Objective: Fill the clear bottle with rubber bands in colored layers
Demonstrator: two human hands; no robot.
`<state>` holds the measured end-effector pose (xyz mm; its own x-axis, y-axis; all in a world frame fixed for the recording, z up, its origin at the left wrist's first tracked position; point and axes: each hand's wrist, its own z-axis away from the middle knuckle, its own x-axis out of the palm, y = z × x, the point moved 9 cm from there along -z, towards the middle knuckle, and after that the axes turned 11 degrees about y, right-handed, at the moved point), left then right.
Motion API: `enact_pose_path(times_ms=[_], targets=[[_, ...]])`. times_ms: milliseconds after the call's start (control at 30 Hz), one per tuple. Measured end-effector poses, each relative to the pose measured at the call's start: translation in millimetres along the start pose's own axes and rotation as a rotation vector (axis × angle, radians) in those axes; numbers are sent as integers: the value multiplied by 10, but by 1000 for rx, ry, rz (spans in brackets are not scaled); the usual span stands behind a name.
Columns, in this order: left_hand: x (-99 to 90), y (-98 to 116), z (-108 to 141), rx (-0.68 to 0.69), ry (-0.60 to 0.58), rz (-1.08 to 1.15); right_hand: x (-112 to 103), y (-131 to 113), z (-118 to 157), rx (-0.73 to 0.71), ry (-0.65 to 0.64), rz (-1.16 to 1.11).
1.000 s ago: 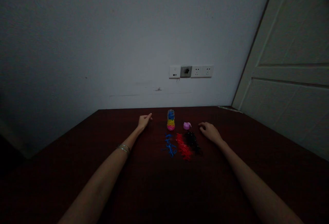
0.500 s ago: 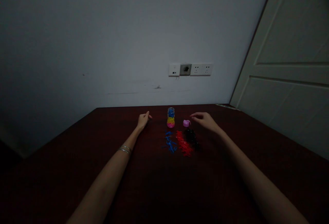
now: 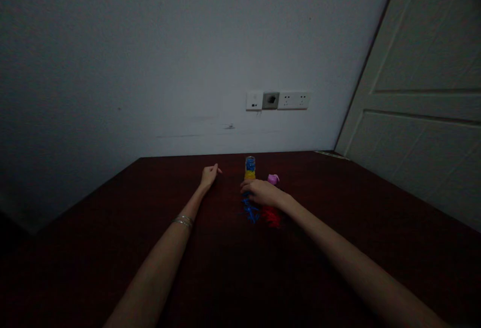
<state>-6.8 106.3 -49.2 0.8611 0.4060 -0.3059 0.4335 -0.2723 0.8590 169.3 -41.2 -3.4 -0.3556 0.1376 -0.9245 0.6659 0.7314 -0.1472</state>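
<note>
A small clear jar (image 3: pixel 250 166) stands upright without a lid, its contents layered blue above yellow; its lower part is behind my right hand (image 3: pixel 263 191). That hand reaches across just in front of the jar, thumb and fingers apart over the upper end of a pile of thin blue strips (image 3: pixel 251 211). Nothing shows between its fingers. Beneath its wrist lies a pile of red strips (image 3: pixel 271 216), partly covered. My left hand (image 3: pixel 209 174) rests on the table left of the jar, fingers curled in, with nothing seen in them.
A pink cap-like piece (image 3: pixel 273 179) sits right of the jar, beyond my right hand. The dark red table (image 3: pixel 210 268) meets a pale wall (image 3: pixel 180 67) with sockets (image 3: pixel 293 100). A panelled door (image 3: pixel 424 97) is on the right.
My right hand has moved left from beside the pink piece to the blue strips, and its arm now hides the black pile. The left hand has stayed put.
</note>
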Motion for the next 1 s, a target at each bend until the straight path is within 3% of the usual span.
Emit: enact_pose_path(times_ms=[333,1000], targets=[[22,37,16,22,-19,15,224,118,-102,68,-166,122],[25,49,24,39,-31,-22,183,204,-93,179,-196,198]])
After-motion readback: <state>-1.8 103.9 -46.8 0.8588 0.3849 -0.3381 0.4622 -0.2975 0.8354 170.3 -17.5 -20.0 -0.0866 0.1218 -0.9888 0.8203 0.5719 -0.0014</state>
